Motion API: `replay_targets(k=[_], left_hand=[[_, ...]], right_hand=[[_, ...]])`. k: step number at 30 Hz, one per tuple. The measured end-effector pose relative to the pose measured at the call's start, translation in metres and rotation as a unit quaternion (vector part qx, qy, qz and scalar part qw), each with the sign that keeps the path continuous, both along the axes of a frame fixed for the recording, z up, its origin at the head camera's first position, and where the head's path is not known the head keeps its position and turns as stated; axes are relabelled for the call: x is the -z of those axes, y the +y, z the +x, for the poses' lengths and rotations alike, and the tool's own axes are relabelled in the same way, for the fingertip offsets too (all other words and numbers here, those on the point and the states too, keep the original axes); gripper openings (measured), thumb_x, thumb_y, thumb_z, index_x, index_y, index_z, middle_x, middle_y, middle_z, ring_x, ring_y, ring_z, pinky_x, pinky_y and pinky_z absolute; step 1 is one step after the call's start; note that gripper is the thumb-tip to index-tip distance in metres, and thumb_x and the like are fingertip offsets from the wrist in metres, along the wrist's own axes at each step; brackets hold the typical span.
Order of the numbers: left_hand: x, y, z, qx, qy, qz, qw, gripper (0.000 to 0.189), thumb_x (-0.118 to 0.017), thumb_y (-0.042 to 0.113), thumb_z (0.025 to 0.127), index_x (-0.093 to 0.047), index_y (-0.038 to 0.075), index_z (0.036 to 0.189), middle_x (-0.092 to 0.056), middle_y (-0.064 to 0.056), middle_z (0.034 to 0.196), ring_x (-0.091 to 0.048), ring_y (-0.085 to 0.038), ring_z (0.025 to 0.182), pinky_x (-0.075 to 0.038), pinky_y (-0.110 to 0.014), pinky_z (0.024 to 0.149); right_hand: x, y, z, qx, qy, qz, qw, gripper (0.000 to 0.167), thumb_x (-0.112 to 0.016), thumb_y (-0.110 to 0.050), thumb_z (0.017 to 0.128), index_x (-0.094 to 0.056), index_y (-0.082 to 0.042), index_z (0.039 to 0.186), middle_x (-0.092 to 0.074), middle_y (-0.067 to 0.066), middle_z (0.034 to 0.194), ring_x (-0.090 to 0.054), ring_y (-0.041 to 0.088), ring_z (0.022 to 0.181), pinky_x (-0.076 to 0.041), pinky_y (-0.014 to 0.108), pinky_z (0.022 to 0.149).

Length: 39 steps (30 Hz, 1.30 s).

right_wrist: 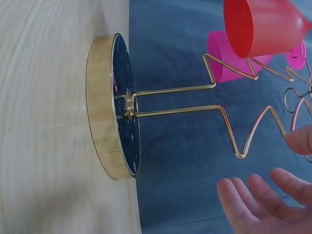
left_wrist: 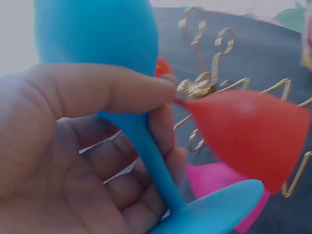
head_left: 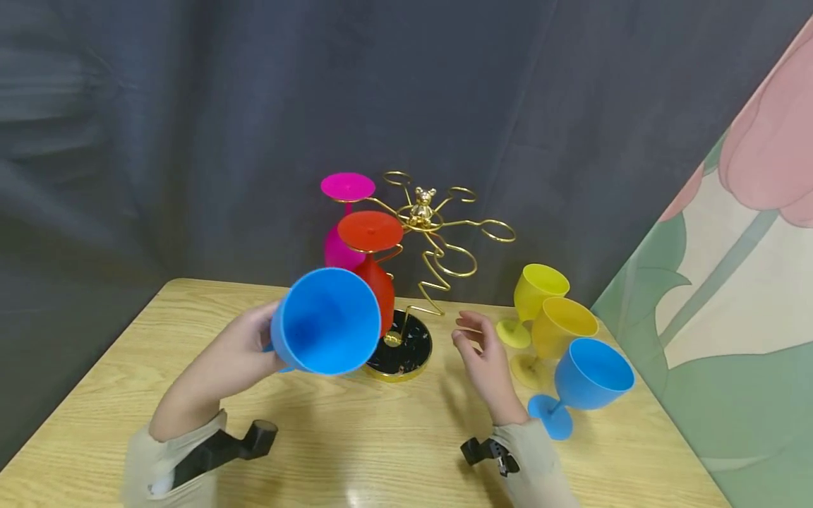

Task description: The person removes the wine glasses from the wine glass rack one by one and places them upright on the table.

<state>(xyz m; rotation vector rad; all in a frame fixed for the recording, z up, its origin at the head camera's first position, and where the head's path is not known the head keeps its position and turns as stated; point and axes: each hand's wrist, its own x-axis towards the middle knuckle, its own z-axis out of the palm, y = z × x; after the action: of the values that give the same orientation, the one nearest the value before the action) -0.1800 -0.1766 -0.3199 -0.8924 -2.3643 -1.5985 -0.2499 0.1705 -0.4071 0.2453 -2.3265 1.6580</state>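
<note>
My left hand [head_left: 238,356] grips a blue plastic goblet [head_left: 327,324], its bowl mouth facing the head camera. In the left wrist view, the thumb lies across the lower bowl and the other fingers curl behind the stem [left_wrist: 155,163]. Behind it stands a gold wire rack on a round black base [head_left: 416,346]. A red goblet [head_left: 371,229] and a magenta goblet [head_left: 346,186] hang upside down from rings on the rack's left. To the right of the base is my right hand [head_left: 488,363], holding nothing, with its fingers loosely bent; the right wrist view shows them near the rack's zigzag wire.
At the table's right stand a yellow-green goblet [head_left: 540,286], an amber-yellow goblet [head_left: 562,328] and another blue goblet [head_left: 593,374], all upright. A gold bear [head_left: 422,207] tops the rack, among several bare rings. A dark curtain [head_left: 286,106] hangs behind the wooden table [head_left: 356,451].
</note>
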Motion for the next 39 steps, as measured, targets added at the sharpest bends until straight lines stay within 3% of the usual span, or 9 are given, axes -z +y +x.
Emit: replay_targets(k=[3, 5, 10, 13, 18, 24, 30, 39], left_hand=[[-0.001, -0.011, 0.000, -0.045, 0.010, 0.027, 0.9986, 0.059, -0.074, -0.006, 0.086, -0.052, 0.000, 0.140, -0.062, -0.018, 0.130, -0.058, -0.037, 0.115, -0.056, -0.053, 0.087], [-0.001, -0.016, -0.002, -0.082, -0.002, 0.041, 0.9958, 0.064, -0.074, -0.006, 0.086, -0.049, 0.003, 0.144, -0.059, -0.018, 0.134, -0.055, -0.037, 0.119, -0.052, -0.062, 0.090], [0.003, -0.017, -0.013, -0.144, -0.036, 0.078, 0.9859, 0.065, -0.071, -0.007, 0.088, -0.043, 0.001, 0.147, -0.052, -0.022, 0.141, -0.048, -0.043, 0.128, -0.036, -0.076, 0.102], [0.008, -0.014, -0.022, -0.165, -0.046, 0.109, 0.9792, 0.063, -0.068, -0.008, 0.090, -0.041, -0.003, 0.146, -0.050, -0.024, 0.142, -0.046, -0.042, 0.129, -0.032, -0.075, 0.106], [0.024, -0.011, -0.040, -0.183, -0.092, 0.146, 0.9679, 0.061, -0.064, -0.004, 0.094, -0.036, -0.006, 0.148, -0.046, -0.025, 0.143, -0.044, -0.040, 0.131, -0.030, -0.069, 0.112], [0.046, -0.008, -0.062, -0.201, -0.164, 0.166, 0.9514, 0.059, -0.059, 0.001, 0.097, -0.031, -0.007, 0.148, -0.044, -0.027, 0.143, -0.043, -0.041, 0.133, -0.028, -0.063, 0.115], [0.066, -0.004, -0.081, -0.243, -0.181, 0.180, 0.9358, 0.052, -0.055, 0.000, 0.097, -0.034, -0.009, 0.144, -0.049, -0.029, 0.136, -0.048, -0.038, 0.126, -0.035, -0.054, 0.112], [0.085, -0.004, -0.109, -0.274, -0.160, 0.121, 0.9406, 0.053, -0.054, 0.002, 0.094, -0.037, -0.011, 0.142, -0.048, -0.031, 0.139, -0.048, -0.046, 0.131, -0.038, -0.058, 0.112]], right_hand=[[-0.006, 0.000, -0.002, 0.001, 0.009, -0.040, 0.9992, 0.039, -0.059, -0.006, 0.101, -0.050, 0.002, 0.138, -0.056, 0.020, 0.133, -0.059, 0.023, 0.111, -0.052, 0.019, 0.090], [-0.014, -0.002, -0.003, -0.003, 0.035, -0.082, 0.9960, 0.038, -0.057, -0.002, 0.101, -0.049, 0.006, 0.137, -0.055, 0.021, 0.131, -0.061, 0.020, 0.108, -0.053, 0.019, 0.090], [-0.039, -0.010, -0.001, -0.021, 0.122, -0.185, 0.9748, 0.034, -0.056, 0.000, 0.101, -0.048, 0.009, 0.133, -0.057, 0.016, 0.125, -0.064, 0.023, 0.110, -0.056, 0.028, 0.093], [-0.055, -0.015, 0.004, -0.029, 0.166, -0.200, 0.9651, 0.034, -0.059, -0.004, 0.101, -0.051, 0.004, 0.133, -0.058, 0.014, 0.127, -0.062, 0.026, 0.115, -0.055, 0.030, 0.096], [-0.076, -0.021, 0.011, -0.052, 0.240, -0.207, 0.9471, 0.035, -0.062, -0.002, 0.098, -0.054, 0.004, 0.132, -0.056, 0.021, 0.130, -0.058, 0.031, 0.119, -0.052, 0.034, 0.101], [-0.090, -0.027, 0.015, -0.059, 0.304, -0.200, 0.9295, 0.030, -0.061, -0.001, 0.096, -0.061, 0.006, 0.126, -0.062, 0.015, 0.125, -0.058, 0.030, 0.118, -0.051, 0.034, 0.103], [-0.098, -0.035, 0.014, -0.096, 0.342, -0.242, 0.9029, 0.029, -0.066, 0.001, 0.094, -0.062, 0.012, 0.120, -0.063, 0.018, 0.122, -0.061, 0.031, 0.116, -0.050, 0.038, 0.105], [-0.103, -0.045, 0.010, -0.069, 0.353, -0.218, 0.9070, 0.026, -0.075, -0.004, 0.091, -0.065, 0.019, 0.099, -0.063, 0.013, 0.114, -0.058, 0.033, 0.116, -0.051, 0.034, 0.103]])
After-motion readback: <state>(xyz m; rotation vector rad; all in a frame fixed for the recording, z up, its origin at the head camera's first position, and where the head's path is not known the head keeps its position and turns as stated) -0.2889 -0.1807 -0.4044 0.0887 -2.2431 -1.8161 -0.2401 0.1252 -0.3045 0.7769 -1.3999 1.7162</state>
